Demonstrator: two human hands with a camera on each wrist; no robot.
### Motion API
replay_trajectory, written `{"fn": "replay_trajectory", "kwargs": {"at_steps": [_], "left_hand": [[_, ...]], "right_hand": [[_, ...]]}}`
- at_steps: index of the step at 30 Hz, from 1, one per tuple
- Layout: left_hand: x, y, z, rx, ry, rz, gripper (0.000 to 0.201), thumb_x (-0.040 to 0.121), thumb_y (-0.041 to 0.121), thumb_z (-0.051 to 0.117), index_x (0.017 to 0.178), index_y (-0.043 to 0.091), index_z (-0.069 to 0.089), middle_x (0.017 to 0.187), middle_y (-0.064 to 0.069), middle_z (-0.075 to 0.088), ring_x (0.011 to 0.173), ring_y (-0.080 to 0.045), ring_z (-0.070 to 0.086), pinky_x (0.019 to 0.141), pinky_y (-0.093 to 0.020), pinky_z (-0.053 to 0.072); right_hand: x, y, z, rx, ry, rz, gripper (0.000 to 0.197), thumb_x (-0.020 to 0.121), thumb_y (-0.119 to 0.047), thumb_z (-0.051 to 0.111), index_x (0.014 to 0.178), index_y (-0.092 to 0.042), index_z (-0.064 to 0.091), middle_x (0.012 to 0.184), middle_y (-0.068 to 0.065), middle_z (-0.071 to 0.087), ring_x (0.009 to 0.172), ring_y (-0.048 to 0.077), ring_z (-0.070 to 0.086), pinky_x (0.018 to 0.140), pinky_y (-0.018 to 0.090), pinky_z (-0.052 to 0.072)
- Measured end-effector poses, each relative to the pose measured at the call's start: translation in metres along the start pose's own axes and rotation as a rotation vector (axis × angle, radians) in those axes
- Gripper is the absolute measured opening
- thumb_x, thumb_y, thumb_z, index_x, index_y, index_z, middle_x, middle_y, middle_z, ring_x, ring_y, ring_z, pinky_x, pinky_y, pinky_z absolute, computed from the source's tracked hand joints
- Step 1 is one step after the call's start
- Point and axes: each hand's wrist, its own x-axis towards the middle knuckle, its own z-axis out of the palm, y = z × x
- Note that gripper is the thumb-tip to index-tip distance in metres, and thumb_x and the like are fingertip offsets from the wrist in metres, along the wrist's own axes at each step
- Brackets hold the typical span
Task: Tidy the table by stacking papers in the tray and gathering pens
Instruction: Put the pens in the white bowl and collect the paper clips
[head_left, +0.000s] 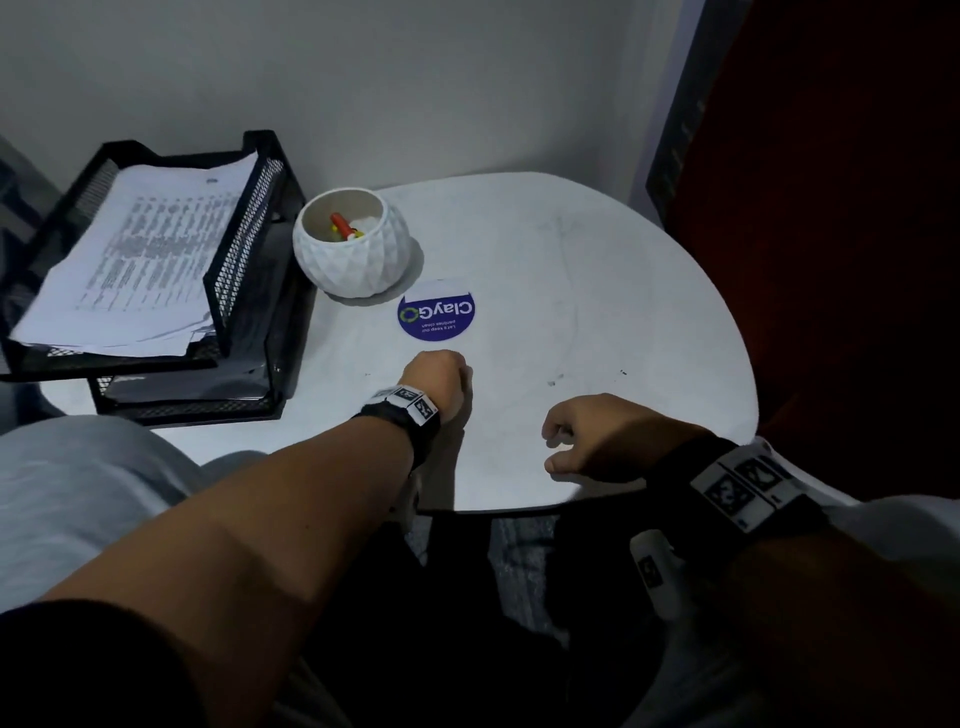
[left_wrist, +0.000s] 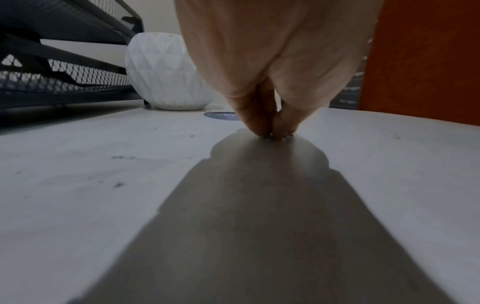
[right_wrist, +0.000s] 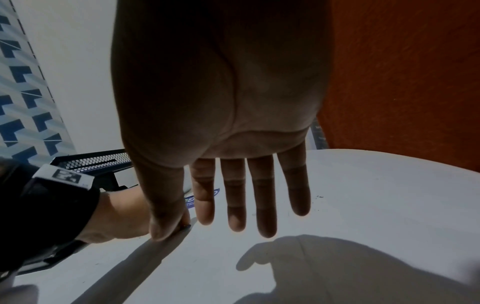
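Note:
A stack of printed papers (head_left: 140, 260) lies in the top tier of a black mesh tray (head_left: 244, 244) at the table's left. Beside it, a white faceted bowl (head_left: 353, 260) holds red and yellow pens (head_left: 343, 226). My left hand (head_left: 441, 374) is on the table below the bowl. Its thumb and fingers pinch together with the tips touching the tabletop (left_wrist: 274, 131). A small dark object (right_wrist: 185, 226) shows at those tips; I cannot tell what it is. My right hand (head_left: 558, 447) hovers open near the front edge, its fingers (right_wrist: 265, 205) straight and holding nothing.
A round blue ClayGo sticker (head_left: 436, 314) is stuck to the white table (head_left: 597, 291) in front of the bowl. A grey wall stands behind the table and a red panel (head_left: 831, 208) to the right. The tray's lower tier (head_left: 182, 400) is dark.

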Motion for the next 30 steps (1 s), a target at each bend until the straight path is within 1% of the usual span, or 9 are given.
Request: {"fn": "replay_trajectory", "kwargs": {"at_steps": [5, 9, 12, 14, 18, 21, 24, 27, 30], "left_hand": [[0.004, -0.009, -0.007, -0.12, -0.072, -0.027, 0.01, 0.083, 0.012, 0.061, 0.083, 0.019, 0.054, 0.084, 0.002, 0.058, 0.091, -0.027, 0.062, 0.068, -0.028, 0.041], [-0.002, -0.012, 0.003, -0.133, -0.01, -0.012, 0.011, 0.083, 0.01, 0.057, 0.087, 0.019, 0.052, 0.086, -0.002, 0.061, 0.089, -0.031, 0.063, 0.067, -0.029, 0.04], [-0.005, -0.01, 0.004, -0.155, 0.038, 0.026, 0.007, 0.089, 0.012, 0.054, 0.092, 0.018, 0.055, 0.096, -0.007, 0.068, 0.092, -0.031, 0.063, 0.069, -0.029, 0.038], [0.005, -0.018, -0.012, -0.282, 0.155, 0.008, 0.006, 0.089, 0.013, 0.057, 0.086, 0.019, 0.056, 0.089, -0.004, 0.069, 0.088, -0.029, 0.065, 0.069, -0.025, 0.036], [0.041, -0.056, -0.076, -0.557, 0.482, -0.171, 0.018, 0.083, 0.001, 0.057, 0.097, 0.011, 0.063, 0.092, -0.007, 0.066, 0.084, -0.026, 0.06, 0.072, -0.023, 0.039], [0.061, -0.097, -0.119, -0.661, 0.655, -0.384, 0.014, 0.085, 0.009, 0.061, 0.097, 0.015, 0.062, 0.091, -0.001, 0.064, 0.082, -0.021, 0.057, 0.075, -0.022, 0.042], [0.074, -0.122, -0.142, -0.684, 0.671, -0.461, 0.01, 0.084, 0.008, 0.059, 0.086, 0.012, 0.068, 0.084, -0.005, 0.07, 0.083, -0.026, 0.065, 0.078, -0.025, 0.051], [0.088, -0.133, -0.151, -0.749, 0.643, -0.476, 0.013, 0.084, 0.008, 0.065, 0.089, 0.01, 0.077, 0.089, -0.006, 0.076, 0.09, -0.023, 0.072, 0.087, -0.03, 0.058], [0.096, -0.134, -0.153, -0.734, 0.621, -0.458, 0.012, 0.085, 0.012, 0.066, 0.085, 0.014, 0.077, 0.086, 0.0, 0.075, 0.086, -0.019, 0.072, 0.083, -0.026, 0.058]], "right_hand": [[0.009, -0.007, 0.005, 0.011, -0.022, -0.042, 0.034, 0.087, -0.04, 0.074, 0.118, -0.027, 0.067, 0.087, -0.022, 0.054, 0.099, 0.011, 0.057, 0.085, 0.029, 0.047], [0.012, -0.012, 0.003, 0.042, -0.029, -0.067, 0.034, 0.089, -0.04, 0.073, 0.119, -0.026, 0.067, 0.096, -0.016, 0.06, 0.099, 0.011, 0.059, 0.088, 0.029, 0.049], [0.015, -0.009, 0.004, 0.064, -0.029, -0.078, 0.028, 0.088, -0.041, 0.074, 0.112, -0.029, 0.065, 0.101, -0.016, 0.06, 0.093, 0.007, 0.059, 0.08, 0.025, 0.044], [0.017, -0.007, 0.004, 0.07, -0.028, -0.081, 0.024, 0.088, -0.042, 0.075, 0.106, -0.033, 0.061, 0.102, -0.016, 0.059, 0.088, 0.003, 0.06, 0.076, 0.022, 0.042], [0.019, -0.007, 0.004, 0.079, -0.02, -0.076, 0.025, 0.086, -0.044, 0.074, 0.105, -0.037, 0.059, 0.109, -0.017, 0.062, 0.103, 0.008, 0.06, 0.091, 0.028, 0.047], [0.018, -0.01, 0.003, 0.093, -0.009, -0.098, 0.024, 0.086, -0.043, 0.074, 0.105, -0.036, 0.06, 0.108, -0.016, 0.061, 0.096, 0.005, 0.06, 0.085, 0.023, 0.046], [0.018, -0.016, 0.0, 0.11, 0.003, -0.111, 0.023, 0.086, -0.043, 0.074, 0.103, -0.038, 0.059, 0.106, -0.017, 0.061, 0.091, 0.0, 0.056, 0.079, 0.02, 0.042], [0.021, -0.016, 0.003, 0.111, -0.001, -0.107, 0.026, 0.086, -0.044, 0.072, 0.108, -0.038, 0.061, 0.116, -0.015, 0.066, 0.109, 0.005, 0.059, 0.093, 0.025, 0.047], [0.022, -0.016, 0.006, 0.078, 0.013, -0.122, 0.034, 0.089, -0.045, 0.072, 0.12, -0.034, 0.065, 0.123, -0.016, 0.066, 0.12, 0.008, 0.058, 0.1, 0.026, 0.046]]}}
